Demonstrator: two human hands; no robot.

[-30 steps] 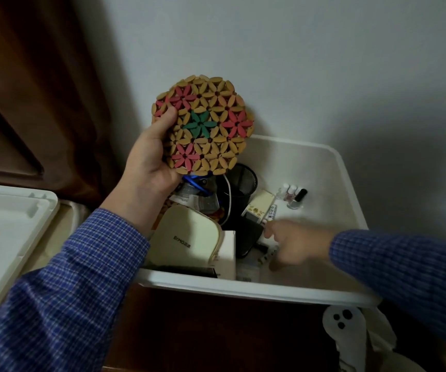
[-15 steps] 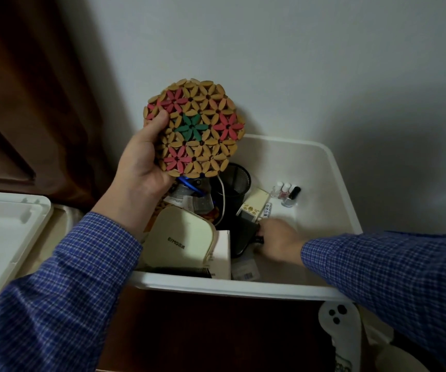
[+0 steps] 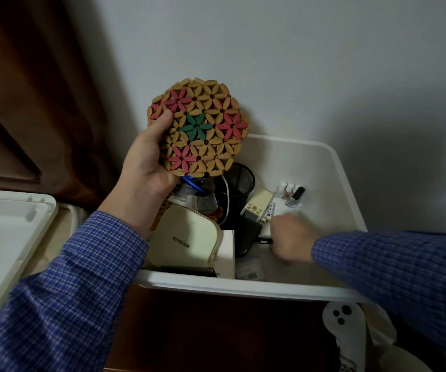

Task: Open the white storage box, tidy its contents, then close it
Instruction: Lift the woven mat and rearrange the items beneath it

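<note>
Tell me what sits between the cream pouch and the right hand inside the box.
In the head view, a white carton and a black case lie between the cream pouch and the right hand.

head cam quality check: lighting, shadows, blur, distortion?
Head view: dim, soft light; the wall behind the white storage box carries broad grey shadows. The right hand is motion-blurred, while the left hand and its floral trivet are sharp. Wide-angle bend shows at the edges. No glare.

A brown curtain hangs at the left beside the pale wall. Lower right, a white cloth with three black dots lies against dark wood.
</note>
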